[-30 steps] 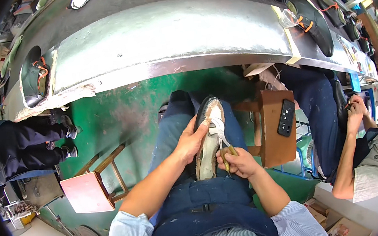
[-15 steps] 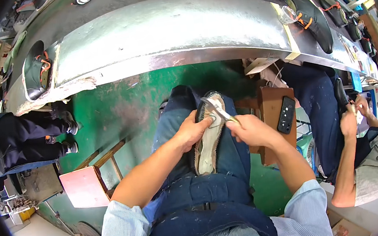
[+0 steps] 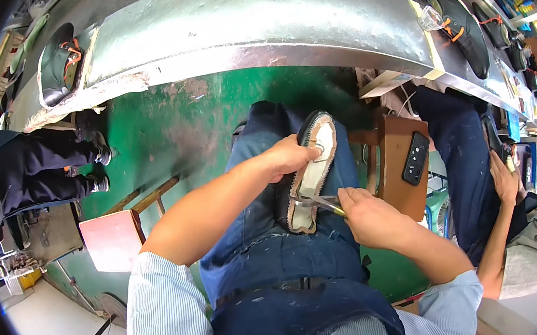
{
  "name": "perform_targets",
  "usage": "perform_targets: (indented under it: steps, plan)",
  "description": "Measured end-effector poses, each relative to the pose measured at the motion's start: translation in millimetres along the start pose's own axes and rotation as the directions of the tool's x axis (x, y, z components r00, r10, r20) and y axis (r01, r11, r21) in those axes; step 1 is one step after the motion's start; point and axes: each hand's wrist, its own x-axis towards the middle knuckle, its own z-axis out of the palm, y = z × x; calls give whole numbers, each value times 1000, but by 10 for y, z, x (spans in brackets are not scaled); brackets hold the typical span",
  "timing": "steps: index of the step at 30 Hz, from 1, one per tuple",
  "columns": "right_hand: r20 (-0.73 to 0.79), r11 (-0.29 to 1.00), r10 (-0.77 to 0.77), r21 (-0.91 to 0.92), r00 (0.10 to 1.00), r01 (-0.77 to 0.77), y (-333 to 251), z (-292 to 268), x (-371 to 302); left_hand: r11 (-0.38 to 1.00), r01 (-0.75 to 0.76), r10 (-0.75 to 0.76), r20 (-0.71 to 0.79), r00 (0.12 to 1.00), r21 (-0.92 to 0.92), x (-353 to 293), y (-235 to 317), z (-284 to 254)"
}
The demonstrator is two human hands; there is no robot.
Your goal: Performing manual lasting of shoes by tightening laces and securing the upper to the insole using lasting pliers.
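Note:
An upturned dark shoe (image 3: 323, 137), its pale underside facing up with a ragged stitched-looking edge, lies across my thighs in blue trousers. My left hand (image 3: 290, 157) grips its left side, the thumb pressed on the underside near the far end. In my right hand (image 3: 366, 213) is a hammer (image 3: 328, 204), its handle wrapped by the fingers. The shiny metal head lies over the near end of the underside and looks to be touching it. Part of the shoe's left side is hidden behind my left hand.
A metal-topped bench (image 3: 234, 24) runs across ahead, bearing black shoes with orange laces (image 3: 465, 32). At right, a phone (image 3: 415, 158) lies on a brown box-like surface (image 3: 395, 174); a co-worker's hand (image 3: 505, 178) is beyond. A pink-topped stool (image 3: 114, 242) stands left.
My right hand has brought the hammer from the far end of the shoe's underside down to the near end. The shoe has tilted a little to the right, still held by my left hand.

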Motion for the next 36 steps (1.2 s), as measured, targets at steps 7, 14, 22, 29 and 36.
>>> perform_targets:
  steps: [7, 14, 22, 29, 36]
  plan:
    - [589, 982, 152, -181, 793, -54, -172, -593, 498, 997, -8, 25, -221, 975, 79, -32, -171, 184]
    - [71, 995, -90, -29, 993, 92, 292, 234, 422, 945, -134, 61, -238, 969, -299, -241, -331, -9]
    - [-405, 920, 107, 386, 908, 63, 434, 803, 358, 695, -279, 407, 42, 913, -663, -272, -687, 1]
    - [-346, 908, 162, 419, 924, -3, 373, 722, -28, 821, -332, 359, -32, 933, -465, -85, -629, 240]
    - [108, 803, 145, 569, 984, -180, 494, 127, -188, 889, -456, 387, -475, 790, -33, 168, -920, 507]
